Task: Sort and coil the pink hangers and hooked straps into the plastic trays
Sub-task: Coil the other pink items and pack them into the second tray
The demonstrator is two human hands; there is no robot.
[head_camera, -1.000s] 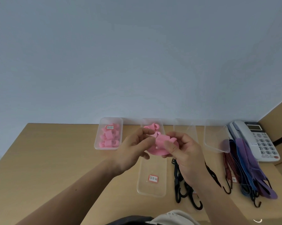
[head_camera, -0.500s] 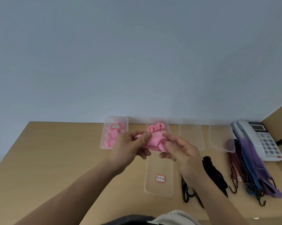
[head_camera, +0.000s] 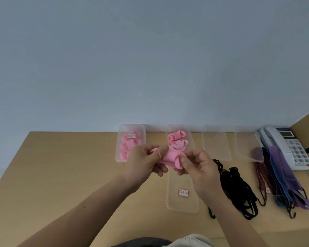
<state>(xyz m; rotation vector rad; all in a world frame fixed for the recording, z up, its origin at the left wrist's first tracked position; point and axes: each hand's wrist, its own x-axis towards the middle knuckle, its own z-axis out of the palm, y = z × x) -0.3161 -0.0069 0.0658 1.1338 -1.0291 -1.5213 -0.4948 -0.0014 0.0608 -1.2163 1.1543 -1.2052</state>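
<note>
Progress, judged from the head view, looks to be somewhere short of halfway. The small tray (head_camera: 117, 157) at the left of the row holds a heap of short pink pieces (head_camera: 127, 147) under a red-edged label. The long tray (head_camera: 175, 202) next to it has two pink coils (head_camera: 177, 139) at its far end, while its near end, with a second label, is bare. The third tray (head_camera: 217, 148) and fourth tray (head_camera: 246, 145) hold nothing that can be seen. All the hooked straps lie outside the trays on the table (head_camera: 61, 175): a loose black bundle (head_camera: 239, 189) just right of the long tray, and a fan of red, blue and purple straps (head_camera: 282, 177) whose far ends overlap the fourth tray's near corner, beside a telephone (head_camera: 290, 147). So the pink work seems nearly through and the strap coiling not yet begun.

The piece in hand is a pink hanger (head_camera: 170, 157), held above the middle of the long tray and clear of it. It looks soft and rubbery, a flat matte band rolled over on itself into a thick curl, with one tail running left. The left hand (head_camera: 143, 163) pinches that tail between thumb and curled fingers. The right hand (head_camera: 201, 170) grips the rolled end, with its thumb pressed on the curl's outer face.
</note>
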